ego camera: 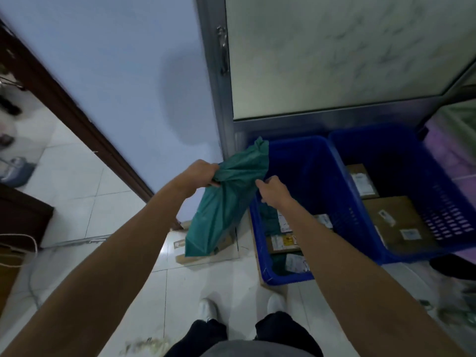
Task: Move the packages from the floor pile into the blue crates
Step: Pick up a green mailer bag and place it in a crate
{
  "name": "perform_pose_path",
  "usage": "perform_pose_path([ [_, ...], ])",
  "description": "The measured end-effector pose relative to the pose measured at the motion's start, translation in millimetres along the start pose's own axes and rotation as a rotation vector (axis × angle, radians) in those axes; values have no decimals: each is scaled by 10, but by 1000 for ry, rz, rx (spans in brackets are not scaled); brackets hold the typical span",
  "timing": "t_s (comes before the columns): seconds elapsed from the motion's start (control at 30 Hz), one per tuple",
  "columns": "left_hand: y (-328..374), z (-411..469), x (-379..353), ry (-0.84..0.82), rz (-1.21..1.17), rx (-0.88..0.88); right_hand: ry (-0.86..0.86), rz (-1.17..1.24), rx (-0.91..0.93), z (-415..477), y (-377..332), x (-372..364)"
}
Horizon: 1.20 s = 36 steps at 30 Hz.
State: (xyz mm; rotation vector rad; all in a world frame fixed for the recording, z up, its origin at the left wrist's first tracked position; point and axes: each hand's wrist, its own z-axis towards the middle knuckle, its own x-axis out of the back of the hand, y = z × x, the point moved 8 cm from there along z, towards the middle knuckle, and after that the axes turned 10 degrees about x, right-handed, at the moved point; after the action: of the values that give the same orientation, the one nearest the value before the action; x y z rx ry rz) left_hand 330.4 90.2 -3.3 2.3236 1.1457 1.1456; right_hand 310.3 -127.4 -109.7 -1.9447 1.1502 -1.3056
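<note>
White tiled floor (77, 181), blue wall (116, 73), metal-framed door (334, 60)

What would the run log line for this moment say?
left hand: grips green bag | right hand: pinches bag edge | bag: beside left blue crate | not yet in

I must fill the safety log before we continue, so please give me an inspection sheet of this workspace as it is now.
Surface: white tiled floor, some litter near the feet.
Job's things: teal package held in the air beside the left blue crate; right blue crate holds cardboard boxes; the left crate holds labelled parcels.
Clutter: flat cardboard pieces on the floor under the package.
Grippers: left hand grips the package's upper part; right hand pinches its edge.
Cables: white cord at the left edge.
Surroundings: blue wall, frosted glass door, dark wooden furniture.
</note>
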Motion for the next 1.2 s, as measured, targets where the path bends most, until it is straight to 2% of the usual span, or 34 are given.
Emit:
perform_pose_path([
  [0.13,538,-341,-59,50,64,-161,62,-47,32,-52,-89,663],
  [0.3,966,-587,-288,40,-34,-212,139,-79,81,-211,-88,1512],
  [0.53,1463,-1039,-501,-41,-149,-341,258,89,76,-754,17,2322],
  [0.67,1644,-1316,-739,-105,-182,-388,371,186,39,-1184,169,2579],
  [0.8,1761,-1470,-1091,-154,-182,-434,466,168,-57,-1502,451,2743],
  [0.87,1760,-1477,-1265,-183,-181,-438,454,238,-44,-1634,588,2746],
  [1.0,1922,-1519,-1595,-219,-78,-456,555,401,-95,-1773,944,2905],
  [1.1,2099,-1440,-1869,-213,-7,-466,567,489,-206,-1794,1263,3017],
  [1.2,2272,-1421,-2149,-185,11,-454,511,521,-263,-1841,1484,3193],
])
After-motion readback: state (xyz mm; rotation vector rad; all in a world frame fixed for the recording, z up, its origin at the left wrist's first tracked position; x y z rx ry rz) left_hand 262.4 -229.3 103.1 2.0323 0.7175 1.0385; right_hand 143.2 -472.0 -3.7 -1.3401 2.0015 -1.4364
